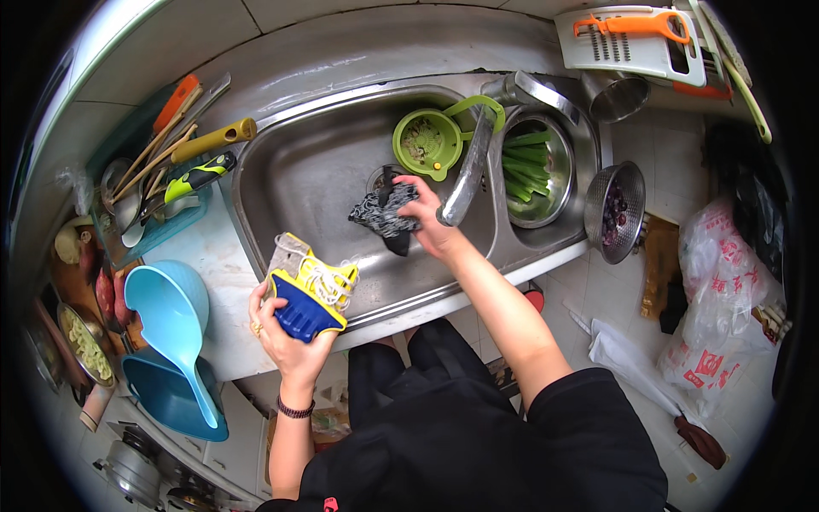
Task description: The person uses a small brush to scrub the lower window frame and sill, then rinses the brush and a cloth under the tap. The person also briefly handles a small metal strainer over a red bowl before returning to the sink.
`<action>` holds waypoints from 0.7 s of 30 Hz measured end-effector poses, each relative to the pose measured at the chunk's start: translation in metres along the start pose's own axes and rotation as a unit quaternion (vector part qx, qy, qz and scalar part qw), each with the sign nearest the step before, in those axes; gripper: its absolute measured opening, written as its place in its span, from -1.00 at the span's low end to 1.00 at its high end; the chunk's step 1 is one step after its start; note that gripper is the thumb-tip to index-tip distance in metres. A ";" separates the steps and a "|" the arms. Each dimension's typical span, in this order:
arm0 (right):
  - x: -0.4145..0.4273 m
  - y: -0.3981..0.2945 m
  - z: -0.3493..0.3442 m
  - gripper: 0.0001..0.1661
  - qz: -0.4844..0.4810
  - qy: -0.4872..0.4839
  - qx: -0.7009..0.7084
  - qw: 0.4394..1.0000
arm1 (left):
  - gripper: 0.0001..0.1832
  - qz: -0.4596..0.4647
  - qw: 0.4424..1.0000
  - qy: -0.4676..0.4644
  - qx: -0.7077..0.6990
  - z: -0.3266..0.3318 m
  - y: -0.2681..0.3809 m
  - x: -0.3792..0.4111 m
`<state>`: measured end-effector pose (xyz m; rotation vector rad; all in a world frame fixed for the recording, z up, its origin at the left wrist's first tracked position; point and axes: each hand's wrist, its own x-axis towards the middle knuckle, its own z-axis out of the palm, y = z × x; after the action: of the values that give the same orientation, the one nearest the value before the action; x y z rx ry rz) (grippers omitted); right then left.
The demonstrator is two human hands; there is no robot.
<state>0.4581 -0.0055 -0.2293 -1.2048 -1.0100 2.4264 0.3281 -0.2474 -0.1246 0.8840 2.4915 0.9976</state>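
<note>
My left hand point(291, 345) grips a blue and yellow tool point(307, 307) with a grey pad and a bundle of white cord, over the front left edge of the steel sink point(301, 153). It looks like a magnetic window cleaner. My right hand point(427, 214) holds a black and white patterned cloth point(384, 208) over the basin, by the drain. Just behind that hand is a green strainer point(427, 142) with food scraps in it. The faucet point(470, 166) reaches over the basin at its right.
In the small right basin, a steel bowl point(563, 205) holds green stalks point(526, 166). A steel colander point(594, 211) with purple pieces hangs over the right edge. A teal utensil basket point(153, 240), a light blue scoop point(167, 301) and a blue basin point(173, 409) are at the left.
</note>
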 end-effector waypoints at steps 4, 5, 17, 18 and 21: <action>0.000 -0.012 -0.018 -0.36 0.055 -0.005 0.206 0.977 | -0.27 0.020 0.998 -0.037 0.055 0.015 0.005 0.016; -0.001 -0.015 -0.016 -0.36 0.052 0.001 0.225 0.973 | -0.26 0.021 0.996 -0.043 0.076 0.019 0.006 0.019; 0.026 0.041 0.057 -0.12 -0.067 -0.025 -0.128 0.989 | -0.32 0.068 0.966 -0.131 0.213 0.076 -0.011 0.043; 0.023 0.054 0.046 -0.34 -0.070 -0.006 -0.170 0.983 | -0.31 0.072 0.966 -0.124 0.216 0.083 -0.016 0.044; 0.020 0.086 -0.018 -0.75 -0.042 0.125 -0.367 0.921 | -0.29 0.057 0.969 -0.112 0.214 0.100 -0.023 0.049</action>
<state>0.4658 -0.0494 -0.3074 -1.5787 -1.9191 1.7828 0.3300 -0.1779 -0.2149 1.2015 2.5181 0.3582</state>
